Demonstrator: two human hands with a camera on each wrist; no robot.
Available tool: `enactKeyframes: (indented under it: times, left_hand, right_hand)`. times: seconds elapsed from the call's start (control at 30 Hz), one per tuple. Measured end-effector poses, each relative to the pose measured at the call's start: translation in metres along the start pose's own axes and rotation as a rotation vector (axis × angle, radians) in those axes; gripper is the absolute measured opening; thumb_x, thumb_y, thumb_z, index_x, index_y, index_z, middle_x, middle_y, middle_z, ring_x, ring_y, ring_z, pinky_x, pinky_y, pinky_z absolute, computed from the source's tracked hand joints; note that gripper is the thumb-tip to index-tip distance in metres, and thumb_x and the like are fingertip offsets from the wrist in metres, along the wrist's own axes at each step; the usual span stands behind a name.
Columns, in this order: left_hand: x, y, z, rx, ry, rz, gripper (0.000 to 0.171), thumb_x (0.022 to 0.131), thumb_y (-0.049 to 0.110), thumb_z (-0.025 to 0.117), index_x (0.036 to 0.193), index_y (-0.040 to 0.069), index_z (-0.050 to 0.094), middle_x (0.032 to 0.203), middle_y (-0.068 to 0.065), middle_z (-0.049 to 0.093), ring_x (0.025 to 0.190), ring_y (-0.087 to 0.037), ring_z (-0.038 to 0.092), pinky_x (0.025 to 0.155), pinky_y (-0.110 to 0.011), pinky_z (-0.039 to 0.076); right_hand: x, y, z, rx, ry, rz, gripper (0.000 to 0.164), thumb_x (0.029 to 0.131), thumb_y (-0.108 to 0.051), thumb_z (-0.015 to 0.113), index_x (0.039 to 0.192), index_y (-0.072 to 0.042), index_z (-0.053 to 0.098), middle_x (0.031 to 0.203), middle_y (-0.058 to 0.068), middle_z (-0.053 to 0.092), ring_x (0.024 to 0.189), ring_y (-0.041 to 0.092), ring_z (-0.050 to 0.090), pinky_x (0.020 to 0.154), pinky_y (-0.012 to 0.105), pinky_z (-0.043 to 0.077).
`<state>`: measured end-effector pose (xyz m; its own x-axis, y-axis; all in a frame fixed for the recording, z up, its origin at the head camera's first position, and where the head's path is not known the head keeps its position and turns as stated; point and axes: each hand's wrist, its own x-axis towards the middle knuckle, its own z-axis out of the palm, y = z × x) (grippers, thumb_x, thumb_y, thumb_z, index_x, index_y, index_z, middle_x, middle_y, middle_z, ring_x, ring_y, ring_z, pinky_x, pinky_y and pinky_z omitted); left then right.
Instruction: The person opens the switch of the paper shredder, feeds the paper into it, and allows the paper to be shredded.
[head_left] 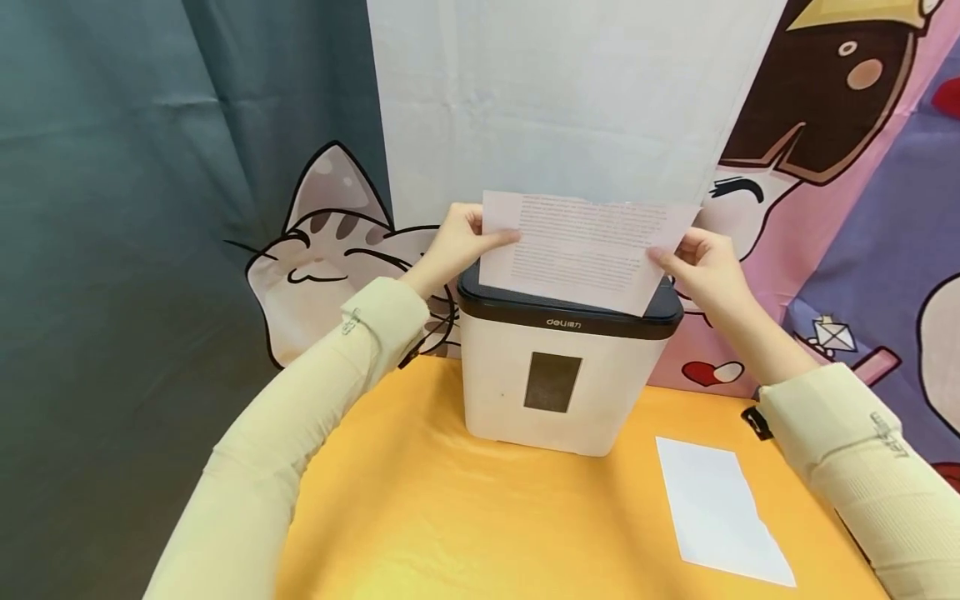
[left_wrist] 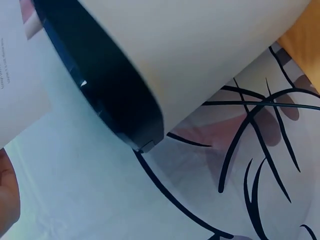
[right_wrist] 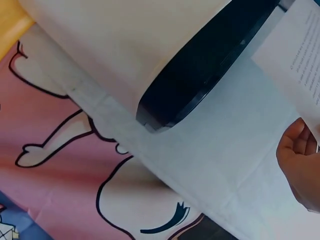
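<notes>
Both hands hold a printed sheet of paper (head_left: pixel 577 250) over the top of a white paper shredder (head_left: pixel 495 383) with a black lid. My left hand (head_left: pixel 468 236) pinches the sheet's left edge, thumb on the printed side. On the opposite edge, my right hand (head_left: pixel 701 258) pinches it the same way. The sheet's upper edge looks torn, and its lower edge overlaps the lid in the head view. Part of the left hand (left_wrist: pixel 7 195) shows at the left wrist view's border; the right hand (right_wrist: pixel 302 160) appears below the paper (right_wrist: pixel 295 65) in the right wrist view.
A second piece of paper (head_left: pixel 716 508), blank side up with one uneven edge, lies on the yellow tabletop (head_left: pixel 420 517) to the right of the shredder. Close behind the shredder hangs a cartoon-printed cloth (head_left: pixel 570 100). A dark window is set in the shredder's front.
</notes>
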<state>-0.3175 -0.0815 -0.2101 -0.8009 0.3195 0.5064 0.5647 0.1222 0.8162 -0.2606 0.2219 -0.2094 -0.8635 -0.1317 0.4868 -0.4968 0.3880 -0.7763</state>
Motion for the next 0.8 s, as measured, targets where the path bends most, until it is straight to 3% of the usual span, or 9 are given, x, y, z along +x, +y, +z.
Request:
enactKeyframes:
  times: [0.17,0.33,0.5,0.57,0.8]
  left_hand:
    - [0.017,-0.003,0.003,-0.003,0.043,-0.024,0.021,0.082,0.005,0.071,0.1,-0.005,0.071,0.096,-0.015,0.072,0.074,-0.01,0.069,0.068,-0.027,0.054]
    - [0.027,-0.01,0.006,-0.015,0.085,-0.105,0.022,0.083,0.007,0.071,0.101,-0.005,0.07,0.092,-0.012,0.074,0.072,-0.007,0.066,0.069,-0.024,0.051]
    - [0.03,-0.02,0.008,0.016,0.078,-0.137,0.023,0.085,0.007,0.068,0.105,-0.006,0.068,0.099,-0.016,0.072,0.079,-0.01,0.066,0.072,-0.023,0.05]
    - [0.031,-0.024,0.009,0.028,0.081,-0.134,0.024,0.086,0.007,0.067,0.107,-0.006,0.067,0.104,-0.019,0.07,0.086,-0.017,0.068,0.074,-0.023,0.05]
    - [0.031,-0.031,0.013,0.048,0.102,-0.135,0.025,0.088,0.006,0.065,0.109,-0.007,0.066,0.109,-0.024,0.066,0.089,-0.02,0.067,0.072,-0.022,0.049]
  right_hand:
    - [0.016,0.005,0.002,-0.068,0.08,-0.001,0.033,0.091,-0.007,0.06,0.12,0.007,0.058,0.085,-0.026,0.064,0.076,-0.008,0.061,0.069,0.008,0.048]
    - [0.029,0.011,0.004,-0.131,0.137,-0.022,0.029,0.091,-0.006,0.06,0.114,0.012,0.06,0.077,-0.028,0.06,0.069,-0.01,0.057,0.064,0.007,0.046]
    - [0.04,0.023,0.009,-0.2,0.18,-0.034,0.026,0.091,-0.007,0.06,0.109,0.012,0.063,0.069,-0.031,0.053,0.065,-0.011,0.051,0.061,0.008,0.04]
    - [0.042,0.027,0.011,-0.219,0.185,-0.042,0.026,0.091,-0.008,0.06,0.108,0.011,0.064,0.068,-0.031,0.051,0.064,-0.012,0.05,0.061,0.008,0.039]
    - [0.041,0.035,0.014,-0.222,0.186,-0.035,0.025,0.091,-0.008,0.06,0.108,0.009,0.064,0.075,-0.025,0.054,0.066,-0.01,0.051,0.062,0.008,0.041]
